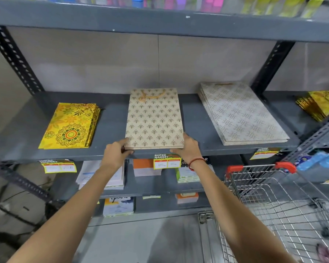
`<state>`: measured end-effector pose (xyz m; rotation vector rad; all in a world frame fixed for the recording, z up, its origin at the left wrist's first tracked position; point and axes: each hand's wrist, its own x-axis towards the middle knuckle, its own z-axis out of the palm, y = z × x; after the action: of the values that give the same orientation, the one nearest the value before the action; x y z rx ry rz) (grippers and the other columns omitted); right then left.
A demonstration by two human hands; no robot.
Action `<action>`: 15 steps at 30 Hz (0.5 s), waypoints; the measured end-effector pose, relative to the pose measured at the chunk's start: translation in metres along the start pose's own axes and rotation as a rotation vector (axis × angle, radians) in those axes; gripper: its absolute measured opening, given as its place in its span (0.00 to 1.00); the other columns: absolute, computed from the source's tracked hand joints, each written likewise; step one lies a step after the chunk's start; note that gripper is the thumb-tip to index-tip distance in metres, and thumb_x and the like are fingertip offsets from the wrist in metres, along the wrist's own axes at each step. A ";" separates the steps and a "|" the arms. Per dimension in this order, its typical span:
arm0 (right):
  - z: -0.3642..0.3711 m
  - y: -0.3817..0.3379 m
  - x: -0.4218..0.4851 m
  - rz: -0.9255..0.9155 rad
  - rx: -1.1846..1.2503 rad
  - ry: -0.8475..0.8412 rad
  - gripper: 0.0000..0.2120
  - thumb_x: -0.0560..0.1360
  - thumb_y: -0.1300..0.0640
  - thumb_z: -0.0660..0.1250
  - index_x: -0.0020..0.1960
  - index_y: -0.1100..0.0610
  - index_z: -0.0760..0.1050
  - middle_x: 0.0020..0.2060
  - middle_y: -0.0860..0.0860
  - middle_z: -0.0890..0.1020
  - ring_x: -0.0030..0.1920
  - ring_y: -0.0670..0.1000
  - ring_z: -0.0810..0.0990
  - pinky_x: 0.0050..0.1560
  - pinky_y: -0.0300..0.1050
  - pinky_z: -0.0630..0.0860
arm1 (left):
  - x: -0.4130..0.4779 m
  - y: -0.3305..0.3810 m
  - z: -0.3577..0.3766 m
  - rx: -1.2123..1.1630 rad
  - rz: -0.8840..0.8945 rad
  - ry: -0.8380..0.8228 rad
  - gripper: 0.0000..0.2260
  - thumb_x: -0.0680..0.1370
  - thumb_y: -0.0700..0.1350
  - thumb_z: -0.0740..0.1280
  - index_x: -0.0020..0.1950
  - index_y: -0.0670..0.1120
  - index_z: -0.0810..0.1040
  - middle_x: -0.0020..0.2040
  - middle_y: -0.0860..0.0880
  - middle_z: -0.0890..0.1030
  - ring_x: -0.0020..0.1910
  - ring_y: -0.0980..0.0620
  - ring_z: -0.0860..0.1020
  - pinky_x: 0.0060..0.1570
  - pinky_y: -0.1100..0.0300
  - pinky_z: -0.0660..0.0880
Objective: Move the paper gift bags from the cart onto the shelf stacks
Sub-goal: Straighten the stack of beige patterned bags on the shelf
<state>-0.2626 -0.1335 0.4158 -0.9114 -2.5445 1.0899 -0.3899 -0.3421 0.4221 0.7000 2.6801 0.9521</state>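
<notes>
A flat stack of beige gift bags (154, 118) with a gold leaf print lies in the middle of the grey shelf (110, 126). My left hand (115, 154) grips its near left corner and my right hand (188, 149) grips its near right corner. A yellow floral bag stack (70, 126) lies to the left. A pale patterned bag stack (241, 112) lies to the right. The wire cart (273, 205) with red handle ends stands at the lower right; no bags show inside it.
Gold foil bags (319, 105) sit on the neighbouring shelf at far right. Yellow price tags (166, 161) hang on the shelf edge. Card packs (146, 168) fill the lower shelves. Dark slotted uprights (15, 57) frame the bay; an upper shelf (160, 23) overhangs it.
</notes>
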 end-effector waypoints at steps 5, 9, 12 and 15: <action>-0.001 0.001 0.003 -0.034 -0.127 0.053 0.22 0.67 0.61 0.74 0.57 0.66 0.71 0.54 0.62 0.81 0.55 0.59 0.78 0.56 0.52 0.77 | -0.001 0.003 0.000 -0.015 0.014 0.057 0.15 0.75 0.37 0.69 0.62 0.41 0.78 0.52 0.36 0.84 0.54 0.37 0.80 0.58 0.50 0.76; -0.004 0.001 0.004 -0.040 -0.132 0.058 0.21 0.67 0.60 0.74 0.57 0.64 0.73 0.55 0.59 0.82 0.55 0.57 0.80 0.55 0.49 0.77 | 0.001 0.004 0.000 0.018 0.050 0.080 0.14 0.75 0.37 0.69 0.60 0.40 0.79 0.52 0.37 0.84 0.53 0.38 0.81 0.58 0.49 0.77; -0.006 0.001 0.003 -0.036 -0.175 0.040 0.20 0.67 0.57 0.74 0.56 0.63 0.74 0.55 0.58 0.83 0.55 0.57 0.80 0.54 0.47 0.77 | 0.003 -0.003 -0.001 0.009 0.067 0.097 0.14 0.74 0.38 0.71 0.59 0.40 0.80 0.44 0.36 0.85 0.45 0.40 0.82 0.52 0.50 0.78; -0.009 0.002 0.002 -0.046 -0.189 0.005 0.22 0.67 0.54 0.75 0.57 0.62 0.75 0.55 0.56 0.83 0.55 0.56 0.80 0.55 0.46 0.76 | 0.003 -0.007 -0.003 0.016 0.104 0.090 0.11 0.72 0.39 0.72 0.54 0.39 0.82 0.36 0.36 0.83 0.34 0.45 0.73 0.43 0.57 0.75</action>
<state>-0.2588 -0.1261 0.4204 -0.8928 -2.6846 0.8442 -0.3962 -0.3470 0.4196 0.8267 2.7554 1.0123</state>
